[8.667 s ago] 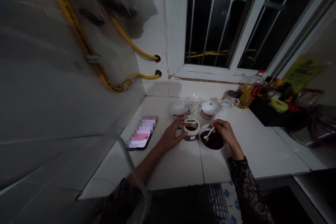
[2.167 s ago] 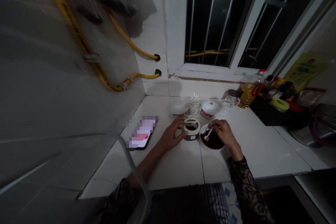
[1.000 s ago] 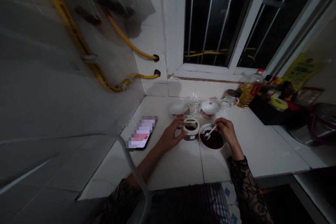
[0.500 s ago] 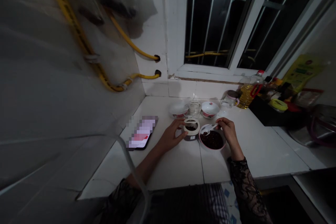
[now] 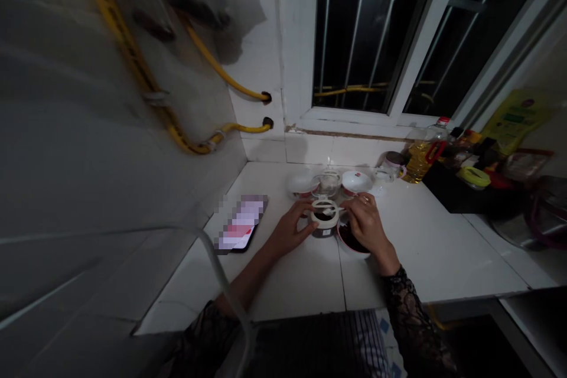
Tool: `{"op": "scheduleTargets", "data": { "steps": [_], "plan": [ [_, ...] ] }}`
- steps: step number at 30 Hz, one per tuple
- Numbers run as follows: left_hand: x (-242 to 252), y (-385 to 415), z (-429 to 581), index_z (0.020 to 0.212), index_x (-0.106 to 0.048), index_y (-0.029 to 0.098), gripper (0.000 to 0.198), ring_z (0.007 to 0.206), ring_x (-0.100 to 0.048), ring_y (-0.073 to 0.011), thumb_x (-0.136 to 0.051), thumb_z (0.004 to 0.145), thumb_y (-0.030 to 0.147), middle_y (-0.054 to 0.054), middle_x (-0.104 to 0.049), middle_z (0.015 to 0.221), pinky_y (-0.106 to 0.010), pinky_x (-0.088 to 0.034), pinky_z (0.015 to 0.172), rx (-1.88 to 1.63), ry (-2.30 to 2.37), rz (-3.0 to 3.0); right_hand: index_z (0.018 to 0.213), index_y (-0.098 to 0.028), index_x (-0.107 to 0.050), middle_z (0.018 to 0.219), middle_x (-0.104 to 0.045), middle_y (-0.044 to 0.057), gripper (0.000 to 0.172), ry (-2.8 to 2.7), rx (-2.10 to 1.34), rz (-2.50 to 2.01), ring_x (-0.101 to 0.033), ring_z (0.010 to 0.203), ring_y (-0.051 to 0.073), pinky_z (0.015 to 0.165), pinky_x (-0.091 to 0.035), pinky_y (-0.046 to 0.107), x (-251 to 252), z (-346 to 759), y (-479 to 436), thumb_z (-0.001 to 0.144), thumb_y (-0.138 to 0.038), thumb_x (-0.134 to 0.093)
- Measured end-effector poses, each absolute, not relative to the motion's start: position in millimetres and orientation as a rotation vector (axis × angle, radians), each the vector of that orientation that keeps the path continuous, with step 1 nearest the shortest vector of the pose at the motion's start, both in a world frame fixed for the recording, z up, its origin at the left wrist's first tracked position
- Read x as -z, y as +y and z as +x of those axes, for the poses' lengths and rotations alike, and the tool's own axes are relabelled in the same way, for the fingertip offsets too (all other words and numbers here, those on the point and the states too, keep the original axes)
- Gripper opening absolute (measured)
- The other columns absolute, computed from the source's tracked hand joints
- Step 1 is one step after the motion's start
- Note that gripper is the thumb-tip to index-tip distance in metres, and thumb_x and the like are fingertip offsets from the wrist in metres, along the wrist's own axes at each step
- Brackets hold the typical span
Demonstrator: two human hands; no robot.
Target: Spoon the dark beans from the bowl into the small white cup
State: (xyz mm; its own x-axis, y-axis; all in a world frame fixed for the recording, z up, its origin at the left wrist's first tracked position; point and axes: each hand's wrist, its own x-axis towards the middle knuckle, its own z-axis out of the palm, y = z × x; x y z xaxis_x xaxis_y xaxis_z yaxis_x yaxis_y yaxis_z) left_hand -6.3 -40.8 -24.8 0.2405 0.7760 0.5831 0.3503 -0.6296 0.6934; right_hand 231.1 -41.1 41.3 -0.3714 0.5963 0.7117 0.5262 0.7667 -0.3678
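Note:
My left hand (image 5: 296,227) grips the side of a small jar (image 5: 324,231) with a pale rim; dark contents show inside. Between the fingers of my right hand (image 5: 367,221) is a white spoon (image 5: 335,210), its bowl end over the jar's mouth. A bowl (image 5: 352,239) of dark red-brown sauce stands just right of the jar, partly hidden beneath my right hand.
Behind the jar are a white bowl (image 5: 357,181), a clear glass jar (image 5: 328,182) and another bowl (image 5: 301,182). A phone (image 5: 243,227) lies at left. An oil bottle (image 5: 419,159) and a black condiment box (image 5: 447,189) stand at right.
My right hand has moved left with the spoon, from over the sauce bowl to the jar's mouth. My left hand stays on the jar.

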Motion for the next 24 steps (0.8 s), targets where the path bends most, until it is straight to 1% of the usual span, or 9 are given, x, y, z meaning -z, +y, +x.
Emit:
{"op": "scheduleTargets", "data": {
  "steps": [3,5,7,12,15,17,19,21,24],
  "plan": [
    [25.3,-40.7,-6.4,0.111,-0.059,0.024,0.025,0.121,-0.063,-0.0256,-0.064,0.091,0.037,-0.012,-0.062,0.129,-0.037,-0.06,0.087,-1.361,1.031,2.095,0.093,-0.025,-0.07,0.082,-0.072,0.007,0.024,-1.857,-0.086,-0.972,-0.062,0.086,0.025,0.094,-0.043,0.045,-40.0,242.2,-40.9,0.095,-0.027,-0.045],
    [24.9,-40.9,-6.8,0.112,-0.06,0.024,0.025,0.122,-0.063,-0.0257,-0.065,0.09,0.036,-0.012,-0.062,0.129,-0.037,-0.061,0.087,-1.363,1.03,2.096,0.092,-0.024,-0.069,0.079,-0.07,0.007,0.026,-1.693,-0.139,-1.105,-0.063,0.087,0.026,0.09,-0.046,0.042,-37.6,253.8,-39.5,0.095,-0.032,-0.045],
    [24.2,-41.0,-7.2,0.112,-0.06,0.023,0.025,0.122,-0.063,-0.0259,-0.065,0.09,0.035,-0.012,-0.062,0.129,-0.037,-0.061,0.087,-1.362,1.029,2.099,0.089,-0.024,-0.069,0.075,-0.069,0.006,0.026,-1.632,-0.219,-1.218,-0.063,0.086,0.026,0.088,-0.046,0.04,-34.0,264.1,-37.2,0.092,-0.035,-0.046],
    [23.1,-41.6,-6.9,0.112,-0.06,0.023,0.025,0.12,-0.064,-0.0256,-0.065,0.09,0.034,-0.012,-0.063,0.129,-0.037,-0.06,0.087,-1.36,1.028,2.098,0.079,-0.025,-0.07,0.069,-0.069,0.004,0.021,-1.84,-0.376,-1.3,-0.062,0.091,0.027,0.092,-0.044,0.04,-28.6,267.3,-32.1,0.083,-0.028,-0.05],
    [23.4,-41.9,-6.8,0.113,-0.059,0.023,0.026,0.122,-0.062,-0.0254,-0.065,0.09,0.035,-0.011,-0.063,0.129,-0.036,-0.06,0.088,-1.352,1.033,2.094,0.075,-0.024,-0.07,0.06,-0.066,0.001,0.021,-1.951,-0.531,-1.272,-0.062,0.079,0.024,0.089,-0.044,0.038,-31.0,261.0,-31.8,0.081,-0.025,-0.049],
    [24.0,-41.7,-6.9,0.113,-0.059,0.023,0.026,0.122,-0.062,-0.0255,-0.064,0.091,0.036,-0.012,-0.062,0.129,-0.036,-0.06,0.087,-1.354,1.036,2.095,0.074,-0.023,-0.069,0.056,-0.064,-0.001,0.021,-1.926,-0.663,-1.261,-0.061,0.067,0.02,0.079,-0.046,0.034,-32.6,259.4,-32.1,0.08,-0.026,-0.049],
    [24.6,-41.4,-7.1,0.113,-0.059,0.023,0.027,0.121,-0.063,-0.0259,-0.065,0.091,0.036,-0.012,-0.062,0.13,-0.037,-0.06,0.087,-1.363,1.032,2.096,0.074,-0.022,-0.069,0.055,-0.064,-0.002,0.02,-1.849,-0.796,-1.262,-0.058,0.059,0.018,0.068,-0.045,0.03,-32.7,260.4,-31.9,0.078,-0.028,-0.05],
    [25.0,-41.0,-7.2,0.114,-0.059,0.023,0.027,0.12,-0.063,-0.0262,-0.065,0.09,0.036,-0.012,-0.062,0.13,-0.037,-0.06,0.087,-1.37,1.026,2.098,0.074,-0.021,-0.068,0.055,-0.064,-0.002,0.019,-1.751,-0.881,-1.283,-0.056,0.055,0.017,0.062,-0.043,0.029,-31.6,263.0,-30.9,0.075,-0.031,-0.052],
    [25.1,-40.8,-7.4,0.113,-0.059,0.024,0.026,0.12,-0.063,-0.0258,-0.065,0.09,0.034,-0.012,-0.062,0.13,-0.037,-0.06,0.088,-1.359,1.031,2.105,0.073,-0.021,-0.066,0.053,-0.063,-0.002,0.019,-1.608,-0.912,-1.318,-0.055,0.053,0.016,0.061,-0.041,0.028,-30.5,266.9,-28.7,0.071,-0.035,-0.054]
  ]
}}
